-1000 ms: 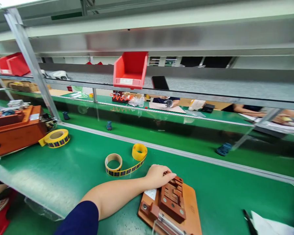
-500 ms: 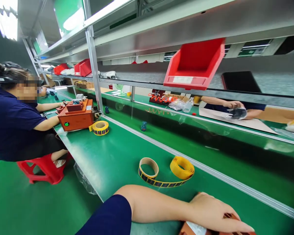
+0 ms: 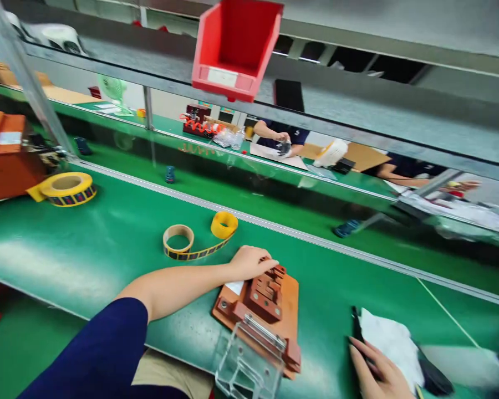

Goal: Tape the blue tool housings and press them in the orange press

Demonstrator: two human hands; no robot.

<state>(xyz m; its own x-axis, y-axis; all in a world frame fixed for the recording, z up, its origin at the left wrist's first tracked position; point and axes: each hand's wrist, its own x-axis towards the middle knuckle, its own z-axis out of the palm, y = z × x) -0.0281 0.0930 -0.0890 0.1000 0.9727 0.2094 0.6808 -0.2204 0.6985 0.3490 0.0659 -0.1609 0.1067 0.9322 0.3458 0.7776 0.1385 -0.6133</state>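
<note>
My left hand point(image 3: 249, 262) is curled over the far end of a reddish-brown jig point(image 3: 291, 299) with slotted blocks on its base plate. A clear hinged plastic cover point(image 3: 245, 368) hangs off the jig's near side, swung back towards me. At the lower right, my right hand point(image 3: 380, 368) has its fingers closed around a slim black tool point(image 3: 356, 324); its exact kind is unclear. Beside that hand lies a white cloth point(image 3: 391, 338), with a dark object point(image 3: 436, 378) next to it. My right fingertips are partly hidden.
Behind my left arm, a label strip runs between a cardboard ring point(image 3: 166, 242) and a yellow roll point(image 3: 228, 221). Another label roll point(image 3: 69, 187) lies near a brown machine point(image 3: 8, 172). A metal rail point(image 3: 274, 226) borders the bench; a red bin point(image 3: 228, 83) hangs above. People work opposite.
My view has swung right and down, so the whole jig and my right hand now show. My left hand stays on the jig. The seated co-worker on the left has left the view.
</note>
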